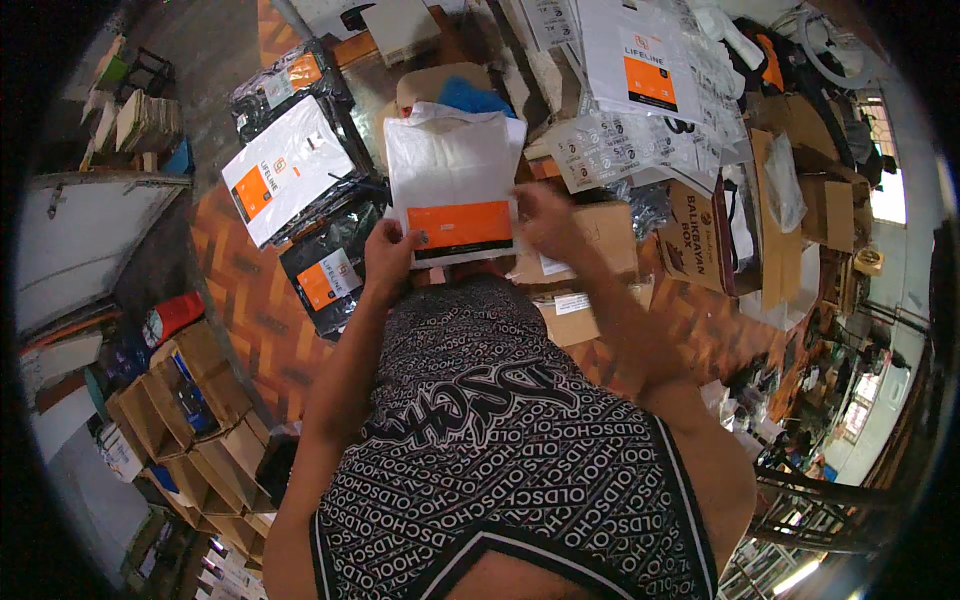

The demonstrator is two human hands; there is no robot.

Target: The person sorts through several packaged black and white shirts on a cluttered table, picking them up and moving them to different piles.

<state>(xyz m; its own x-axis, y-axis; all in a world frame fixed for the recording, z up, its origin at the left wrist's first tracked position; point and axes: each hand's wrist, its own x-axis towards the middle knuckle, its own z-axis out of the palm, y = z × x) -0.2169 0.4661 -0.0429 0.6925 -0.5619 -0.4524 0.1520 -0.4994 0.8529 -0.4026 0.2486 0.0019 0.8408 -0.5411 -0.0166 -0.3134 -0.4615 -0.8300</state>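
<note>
A folded white garment in a clear plastic packet (450, 165) lies before me, with an orange-and-black printed band across its near end. My left hand (391, 247) pinches the packet's near left corner between thumb and fingers. At its right edge is my right hand (549, 221), blurred, with bent fingers; whether they grip the plastic cannot be told. Beneath the packet's far end, a blue piece (471, 96) and a brown padded surface (427, 81) show in part.
To the left are stacks of bagged white garments (289, 169) and black garments (330, 262). Printed clear bags (615, 146) and a white packaged garment (637, 56) lie at the far right. Cardboard boxes (694, 232) stand on the parquet floor (247, 300). A cardboard compartment rack (187, 442) is at lower left.
</note>
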